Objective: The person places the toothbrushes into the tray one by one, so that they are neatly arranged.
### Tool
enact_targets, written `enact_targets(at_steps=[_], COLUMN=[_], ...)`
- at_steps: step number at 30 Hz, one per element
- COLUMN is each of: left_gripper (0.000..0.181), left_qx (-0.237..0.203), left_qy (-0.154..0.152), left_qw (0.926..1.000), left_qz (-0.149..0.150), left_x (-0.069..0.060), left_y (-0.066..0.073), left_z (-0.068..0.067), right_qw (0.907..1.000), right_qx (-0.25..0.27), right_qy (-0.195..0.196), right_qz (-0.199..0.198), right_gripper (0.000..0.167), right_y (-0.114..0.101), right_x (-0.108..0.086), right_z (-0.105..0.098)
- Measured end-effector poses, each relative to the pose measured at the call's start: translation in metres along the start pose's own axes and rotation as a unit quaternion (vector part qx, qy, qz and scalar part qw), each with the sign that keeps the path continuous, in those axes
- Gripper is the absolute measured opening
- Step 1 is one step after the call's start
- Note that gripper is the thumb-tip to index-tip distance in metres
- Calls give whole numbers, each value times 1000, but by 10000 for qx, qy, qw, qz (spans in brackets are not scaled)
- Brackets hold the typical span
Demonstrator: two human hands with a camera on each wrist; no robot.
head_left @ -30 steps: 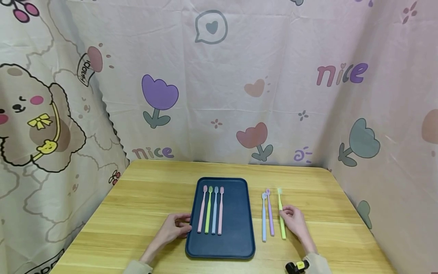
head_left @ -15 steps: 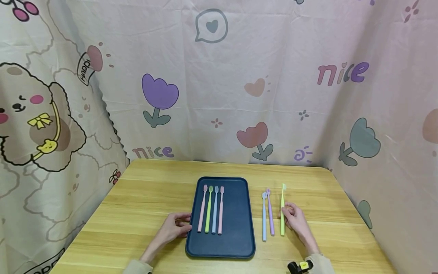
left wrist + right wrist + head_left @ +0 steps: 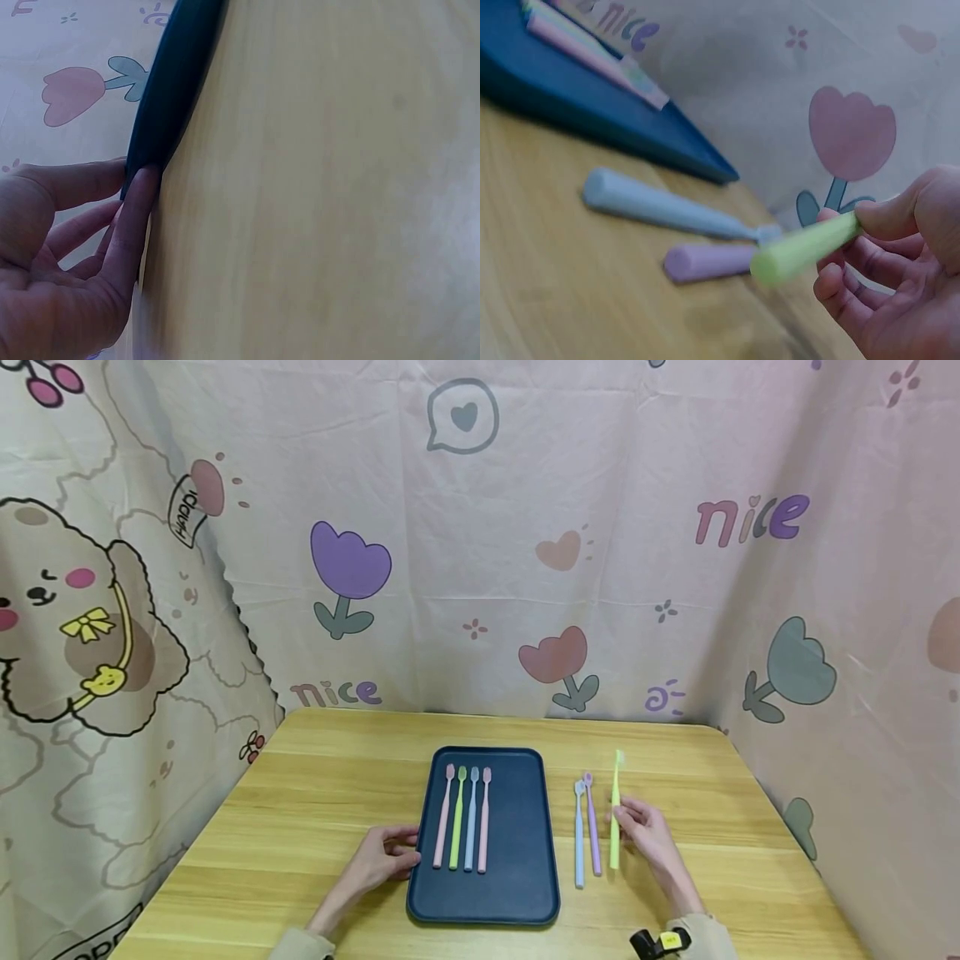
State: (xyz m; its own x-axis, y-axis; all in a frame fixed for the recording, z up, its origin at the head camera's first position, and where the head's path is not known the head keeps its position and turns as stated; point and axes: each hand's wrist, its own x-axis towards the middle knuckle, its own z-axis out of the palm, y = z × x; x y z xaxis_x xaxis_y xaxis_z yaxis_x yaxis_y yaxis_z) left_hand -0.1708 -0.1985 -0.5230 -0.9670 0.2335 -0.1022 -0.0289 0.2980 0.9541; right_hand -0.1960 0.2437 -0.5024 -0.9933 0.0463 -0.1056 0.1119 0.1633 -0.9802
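A dark blue tray (image 3: 517, 827) lies on the table with a row of toothbrushes: a pink one (image 3: 443, 818), a green one (image 3: 457, 818), a blue one (image 3: 470, 818) and another pink one (image 3: 484, 822). At its left rim my left hand (image 3: 378, 858) holds the edge between thumb and fingers, as the left wrist view (image 3: 82, 247) shows too. My right hand (image 3: 648, 835) pinches a yellow-green toothbrush (image 3: 615, 827) raised off the table, bristle end pointing away. Just left of it lie a purple toothbrush (image 3: 593, 831) and a light blue toothbrush (image 3: 579, 839).
The wooden table (image 3: 315, 802) reaches back to a printed curtain (image 3: 450, 568), which also hangs along both sides. A black device with a yellow label (image 3: 660, 942) is strapped at the right wrist.
The yellow-green toothbrush has gone from lying slanted to being lifted in my right hand, straightened and moved slightly farther away. My left hand and the tray have stayed put.
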Motion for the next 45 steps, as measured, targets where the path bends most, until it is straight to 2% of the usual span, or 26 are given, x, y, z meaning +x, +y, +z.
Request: enact_targets(at_steps=[7, 14, 23, 33, 45], left_gripper=[53, 53, 53, 53, 53], left_qx=[-67, -38, -53, -65, -92], left_qy=[-3, -47, -48, -45, -17], left_qw=[10000, 10000, 10000, 9999, 9999], left_qz=[-15, 16, -1, 70, 35], left_x=[-1, 1, -1, 0, -3], left_y=[0, 0, 1, 0, 2], left_z=[0, -1, -1, -1, 0], right_qw=[10000, 9996, 9987, 9988, 9964], right_qx=[-91, 104, 139, 193, -49], right_qy=[19, -257, -435, -353, -698], right_qz=[-9, -114, -217, -262, -471], right_gripper=[39, 33, 26, 24, 28], right_y=[-15, -25, -24, -25, -26], right_x=[-5, -7, -5, -7, -4], right_z=[12, 29, 52, 76, 96])
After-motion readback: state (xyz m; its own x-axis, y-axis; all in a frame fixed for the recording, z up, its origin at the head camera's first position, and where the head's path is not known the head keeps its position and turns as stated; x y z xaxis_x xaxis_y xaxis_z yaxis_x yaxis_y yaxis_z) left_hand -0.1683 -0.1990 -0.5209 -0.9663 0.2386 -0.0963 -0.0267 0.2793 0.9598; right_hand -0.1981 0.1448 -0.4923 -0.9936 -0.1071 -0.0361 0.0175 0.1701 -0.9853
